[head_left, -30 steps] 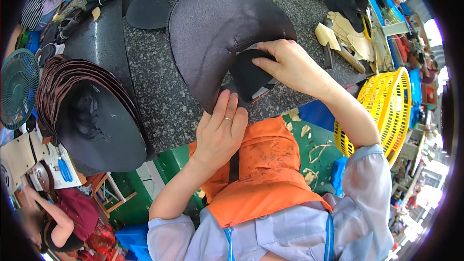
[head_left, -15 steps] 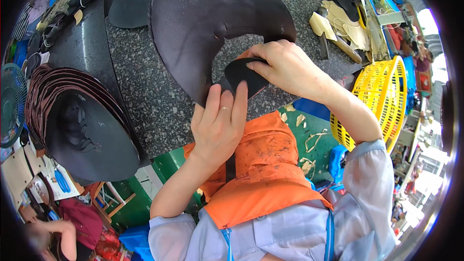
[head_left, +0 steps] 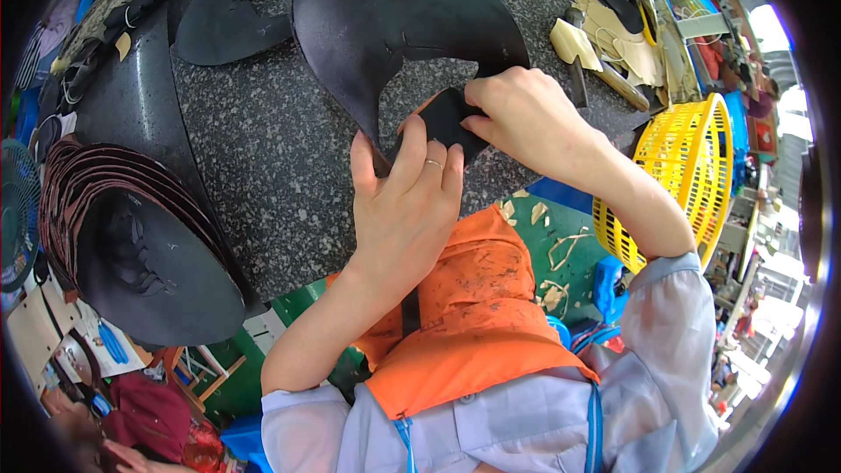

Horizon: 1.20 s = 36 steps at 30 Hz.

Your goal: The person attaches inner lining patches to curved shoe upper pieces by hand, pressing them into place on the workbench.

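Note:
A large, curved black leather piece (head_left: pixel 394 13), shaped like a wide crescent, lies on the speckled stone worktop with its inner cut-out toward me. My right hand (head_left: pixel 530 114) pinches its right end, where a small black flap (head_left: pixel 448 118) is folded over near my thumb. At its left end my left hand (head_left: pixel 407 206) grips the narrow tip between thumb and fingers, with a ring on one finger. The fingertips of both hands are close together; what lies under them is partly hidden.
Stacked curved leather pieces (head_left: pixel 158 271) stand at the left, and another black piece (head_left: pixel 232 22) lies behind. A hammer (head_left: pixel 576 79) and tan scraps (head_left: pixel 613 31) lie at the far right. A yellow basket (head_left: pixel 683 175) stands beside the worktop (head_left: pixel 254 158); scraps litter the green floor.
The crescent's near left end has shifted and its surface tilts more. My left hand has moved slightly right, its fingers now more bent. The small flap has turned more upright.

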Each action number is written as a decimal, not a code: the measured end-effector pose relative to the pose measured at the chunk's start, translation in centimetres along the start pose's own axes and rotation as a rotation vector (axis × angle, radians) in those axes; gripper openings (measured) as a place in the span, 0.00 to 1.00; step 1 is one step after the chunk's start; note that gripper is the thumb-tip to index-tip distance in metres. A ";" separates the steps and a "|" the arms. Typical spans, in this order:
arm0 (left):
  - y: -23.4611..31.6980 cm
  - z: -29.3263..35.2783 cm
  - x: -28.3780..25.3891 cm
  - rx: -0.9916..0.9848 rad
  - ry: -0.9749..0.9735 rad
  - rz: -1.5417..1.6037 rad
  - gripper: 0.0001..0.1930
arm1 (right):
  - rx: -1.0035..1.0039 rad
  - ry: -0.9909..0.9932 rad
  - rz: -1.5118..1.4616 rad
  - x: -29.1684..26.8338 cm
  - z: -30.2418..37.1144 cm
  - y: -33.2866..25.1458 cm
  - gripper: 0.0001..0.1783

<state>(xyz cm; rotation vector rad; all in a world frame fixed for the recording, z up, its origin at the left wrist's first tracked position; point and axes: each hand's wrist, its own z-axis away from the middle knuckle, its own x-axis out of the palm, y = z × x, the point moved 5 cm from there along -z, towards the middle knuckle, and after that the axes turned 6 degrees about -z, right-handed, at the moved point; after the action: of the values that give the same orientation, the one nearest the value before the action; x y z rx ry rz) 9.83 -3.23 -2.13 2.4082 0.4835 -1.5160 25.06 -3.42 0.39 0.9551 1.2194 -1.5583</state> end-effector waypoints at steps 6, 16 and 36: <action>-0.7 -2.0 -0.3 0.015 -0.097 -0.013 0.11 | 0.149 0.028 0.279 -3.5 1.0 0.6 0.11; -2.3 0.2 -2.7 -0.160 0.012 0.149 0.07 | -0.469 0.317 -0.088 -6.2 4.6 0.3 0.19; -24.0 10.4 -9.8 -1.096 0.594 0.267 0.21 | -0.133 0.715 -0.056 -5.9 -22.2 9.1 0.25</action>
<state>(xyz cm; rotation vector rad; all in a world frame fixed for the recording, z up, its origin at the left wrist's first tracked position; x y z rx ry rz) -12.46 13.27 1.43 1.8151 0.7878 -0.2099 36.32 18.50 -1.23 1.4606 1.8219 -1.1785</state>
